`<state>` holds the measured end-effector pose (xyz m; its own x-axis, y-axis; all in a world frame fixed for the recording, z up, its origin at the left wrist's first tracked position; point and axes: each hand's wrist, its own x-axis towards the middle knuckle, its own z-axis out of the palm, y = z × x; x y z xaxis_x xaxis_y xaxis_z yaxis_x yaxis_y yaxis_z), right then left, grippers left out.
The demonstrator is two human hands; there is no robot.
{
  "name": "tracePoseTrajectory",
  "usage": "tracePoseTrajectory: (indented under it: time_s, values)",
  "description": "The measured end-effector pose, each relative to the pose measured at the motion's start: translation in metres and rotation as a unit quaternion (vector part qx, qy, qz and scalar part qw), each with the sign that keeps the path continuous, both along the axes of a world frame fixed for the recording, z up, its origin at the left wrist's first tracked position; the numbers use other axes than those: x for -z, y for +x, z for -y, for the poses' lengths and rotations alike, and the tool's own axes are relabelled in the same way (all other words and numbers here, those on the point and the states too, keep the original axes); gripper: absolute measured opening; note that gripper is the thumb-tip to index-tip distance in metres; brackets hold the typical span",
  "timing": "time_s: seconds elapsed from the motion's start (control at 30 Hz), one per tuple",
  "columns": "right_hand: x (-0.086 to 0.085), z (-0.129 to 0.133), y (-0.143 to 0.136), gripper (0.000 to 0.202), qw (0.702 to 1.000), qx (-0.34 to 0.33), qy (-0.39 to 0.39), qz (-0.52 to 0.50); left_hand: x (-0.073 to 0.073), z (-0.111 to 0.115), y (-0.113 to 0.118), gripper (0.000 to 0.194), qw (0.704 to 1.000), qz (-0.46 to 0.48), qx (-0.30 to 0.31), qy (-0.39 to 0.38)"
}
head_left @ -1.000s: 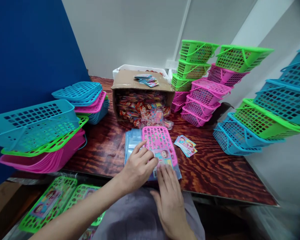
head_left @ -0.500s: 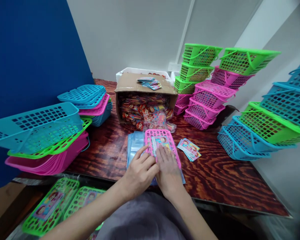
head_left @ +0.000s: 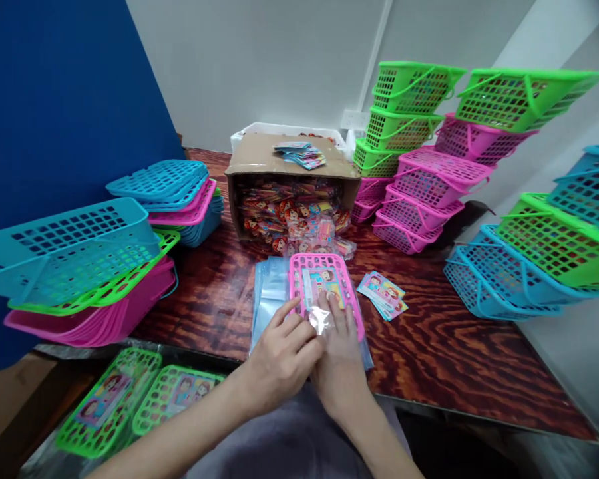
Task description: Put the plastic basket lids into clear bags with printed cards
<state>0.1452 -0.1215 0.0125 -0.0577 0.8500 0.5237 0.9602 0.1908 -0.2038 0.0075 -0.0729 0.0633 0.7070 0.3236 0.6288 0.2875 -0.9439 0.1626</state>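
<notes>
In front of me lies a pink perforated basket lid (head_left: 295,267) with a colourful cartoon card (head_left: 324,278) on it, seemingly inside a clear plastic bag (head_left: 321,320) that glints. My right hand (head_left: 335,352) looks hazy, as if seen through the film; its fingers stretch flat over the lower part of the card. Beside it, my left hand (head_left: 285,352) has curled fingers pinched at the bag's near edge, against the right hand. Under and left of the lid are stacked clear bags (head_left: 270,299). Several loose cards (head_left: 383,295) lie to the right.
A cardboard box (head_left: 239,163) of wrapped toy packs stands behind, with more cards on top. Stacked baskets rise at right (head_left: 419,226) and far right (head_left: 499,266). Empty baskets (head_left: 80,266) and blue lids (head_left: 160,179) fill the left. Bagged green lids (head_left: 110,406) lie lower left.
My right hand has slid slightly toward me, uncovering more of the card. The left hand stays curled beside it. The view has shifted a little.
</notes>
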Motion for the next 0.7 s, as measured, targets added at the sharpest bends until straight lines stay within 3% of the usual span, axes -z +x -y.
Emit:
tracePoseTrajectory:
  time_s: [0.03,0.1,0.17,0.2,0.27,0.33,0.4,0.43,0.53,0.7]
  values:
    - [0.000,0.009,-0.001,0.053,1.000,-0.010,0.006,-0.017,-0.002,0.001,-0.002,0.015,1.000,-0.004,0.010,-0.022]
    - [-0.002,0.037,0.000,0.055,0.997,-0.039,0.004,-0.060,-0.003,-0.001,-0.008,0.027,0.995,0.017,0.019,-0.093]
    - [-0.006,0.069,0.011,0.047,0.992,-0.050,-0.003,-0.118,0.003,-0.009,-0.015,0.040,0.976,0.086,-0.034,-0.198]
    - [-0.009,0.081,0.021,0.042,0.985,-0.022,-0.008,-0.171,0.009,-0.015,-0.017,0.044,0.953,0.131,-0.086,-0.261]
    - [-0.016,0.089,0.050,0.038,0.975,0.045,-0.014,-0.218,0.024,-0.031,-0.019,0.054,0.870,0.196,-0.191,-0.412]
    - [-0.019,0.070,0.081,0.039,0.958,0.115,-0.022,-0.264,0.038,-0.047,-0.014,0.064,0.772,0.197,-0.223,-0.561]
    - [-0.015,0.033,0.104,0.045,0.887,0.163,-0.075,-0.426,0.049,-0.057,-0.005,0.071,0.706,0.166,-0.189,-0.662]
    - [-0.010,0.014,0.111,0.052,0.861,0.134,-0.127,-0.475,0.052,-0.060,0.000,0.071,0.687,0.156,-0.164,-0.690]
    - [0.003,-0.028,0.111,0.052,0.839,0.076,-0.194,-0.502,0.053,-0.062,0.010,0.067,0.658,0.167,-0.122,-0.724]
    - [0.005,-0.032,0.094,0.042,0.848,0.072,-0.195,-0.487,0.050,-0.062,0.012,0.068,0.586,0.179,-0.080,-0.786]
